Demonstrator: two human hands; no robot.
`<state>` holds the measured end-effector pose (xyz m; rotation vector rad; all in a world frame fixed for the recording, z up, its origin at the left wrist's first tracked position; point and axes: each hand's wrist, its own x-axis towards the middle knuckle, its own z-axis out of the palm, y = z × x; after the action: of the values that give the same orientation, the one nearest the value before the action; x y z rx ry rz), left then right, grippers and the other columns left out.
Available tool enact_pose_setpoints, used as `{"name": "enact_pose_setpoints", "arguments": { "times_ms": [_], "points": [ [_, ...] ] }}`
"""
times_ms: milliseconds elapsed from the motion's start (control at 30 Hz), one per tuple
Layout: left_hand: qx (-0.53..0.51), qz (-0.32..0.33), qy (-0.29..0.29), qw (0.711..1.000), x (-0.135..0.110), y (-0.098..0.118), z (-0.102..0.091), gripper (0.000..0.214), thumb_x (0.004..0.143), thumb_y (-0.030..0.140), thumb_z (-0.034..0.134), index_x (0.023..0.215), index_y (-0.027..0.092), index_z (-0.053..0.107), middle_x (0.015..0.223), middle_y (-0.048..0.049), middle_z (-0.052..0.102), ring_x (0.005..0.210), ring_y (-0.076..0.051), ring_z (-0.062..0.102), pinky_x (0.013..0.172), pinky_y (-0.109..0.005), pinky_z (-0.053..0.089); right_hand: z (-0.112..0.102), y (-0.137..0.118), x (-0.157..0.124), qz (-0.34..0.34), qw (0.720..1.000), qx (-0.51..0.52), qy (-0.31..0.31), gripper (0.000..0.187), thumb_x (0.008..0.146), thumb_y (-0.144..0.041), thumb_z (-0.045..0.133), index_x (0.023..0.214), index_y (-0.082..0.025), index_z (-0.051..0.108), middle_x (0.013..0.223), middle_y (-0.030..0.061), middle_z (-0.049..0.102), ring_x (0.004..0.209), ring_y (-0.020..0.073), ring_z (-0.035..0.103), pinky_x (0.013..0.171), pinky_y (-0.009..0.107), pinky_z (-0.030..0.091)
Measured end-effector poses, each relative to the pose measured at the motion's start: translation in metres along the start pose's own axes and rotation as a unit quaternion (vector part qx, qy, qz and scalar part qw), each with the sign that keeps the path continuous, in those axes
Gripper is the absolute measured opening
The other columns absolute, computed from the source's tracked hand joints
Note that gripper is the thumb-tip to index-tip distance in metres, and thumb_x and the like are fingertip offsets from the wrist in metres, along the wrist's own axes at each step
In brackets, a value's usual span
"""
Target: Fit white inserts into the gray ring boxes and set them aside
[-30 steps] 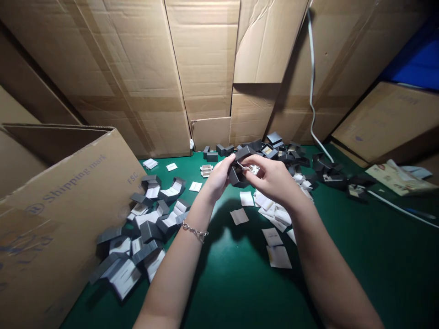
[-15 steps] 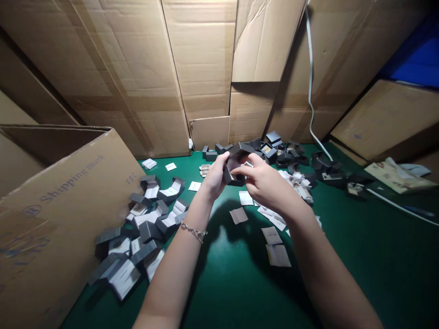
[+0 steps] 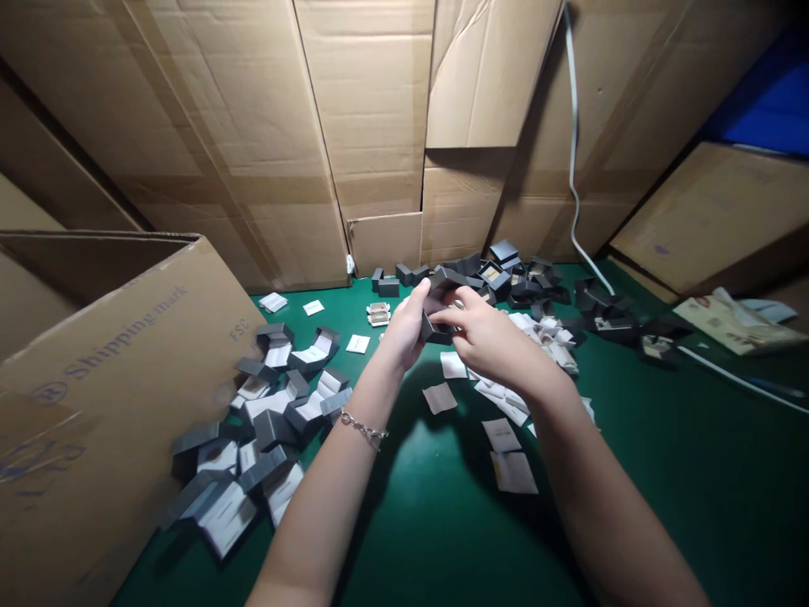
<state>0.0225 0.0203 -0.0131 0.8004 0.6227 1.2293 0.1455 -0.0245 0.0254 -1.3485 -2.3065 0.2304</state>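
Note:
Both of my hands meet above the green table [image 3: 442,523] around one small dark grey hinged box [image 3: 439,305]. My left hand [image 3: 404,329], with a bracelet on its wrist, wraps the box's left side. My right hand [image 3: 490,333] closes over the box from the right, its fingers pressed on the front and lid. What lies inside the box is hidden by my fingers. Loose white cards [image 3: 506,447] lie on the table under my forearms.
A heap of open grey boxes with white inserts [image 3: 265,421] lies at the left beside a large cardboard carton [image 3: 114,388]. More dark boxes [image 3: 556,295] are piled at the back right. Cardboard sheets [image 3: 372,126] wall the back; a white cable [image 3: 575,194] hangs down them.
The box's lid stood open with my right fingers at a small item inside; now my hands have drawn together and the box looks nearly closed. The view shifted slightly.

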Motion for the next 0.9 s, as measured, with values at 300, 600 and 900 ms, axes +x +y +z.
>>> {"name": "enact_pose_setpoints", "arguments": {
  "times_ms": [300, 600, 900],
  "points": [
    [-0.094, -0.028, 0.114, 0.989, 0.002, 0.026, -0.007, 0.032, 0.090, 0.041, 0.049, 0.095, 0.013, 0.065, 0.073, -0.0041, 0.069, 0.062, -0.013, 0.064, 0.059, -0.022, 0.050, 0.013, 0.010, 0.011, -0.038, 0.975, 0.091, 0.198, 0.033, 0.079, -0.009, 0.043, 0.095, -0.020, 0.069, 0.093, 0.0054, 0.062, 0.084, 0.0187, 0.059, 0.077, 0.031, 0.048],
    [-0.225, -0.002, 0.154, 0.962, 0.000, 0.059, -0.043, 0.041, 0.093, 0.043, 0.036, 0.096, 0.011, 0.062, 0.066, -0.0042, 0.066, 0.057, -0.012, 0.064, 0.053, -0.019, 0.053, 0.111, 0.021, 0.018, 0.012, 0.998, -0.017, -0.067, 0.048, 0.085, -0.018, 0.046, 0.132, -0.024, 0.051, 0.142, 0.0112, 0.045, 0.116, 0.0295, 0.050, 0.090, 0.041, 0.045],
    [-0.281, -0.022, 0.134, 0.950, -0.003, 0.065, -0.055, 0.046, 0.093, 0.044, 0.033, 0.107, 0.010, 0.060, 0.074, -0.0083, 0.068, 0.057, -0.012, 0.063, 0.050, -0.019, 0.054, 0.122, 0.013, 0.016, 0.048, 0.991, -0.058, -0.108, 0.058, 0.086, -0.039, 0.057, 0.137, -0.014, 0.043, 0.120, 0.0172, 0.056, 0.110, 0.0323, 0.051, 0.089, 0.045, 0.043]
  ]
}}
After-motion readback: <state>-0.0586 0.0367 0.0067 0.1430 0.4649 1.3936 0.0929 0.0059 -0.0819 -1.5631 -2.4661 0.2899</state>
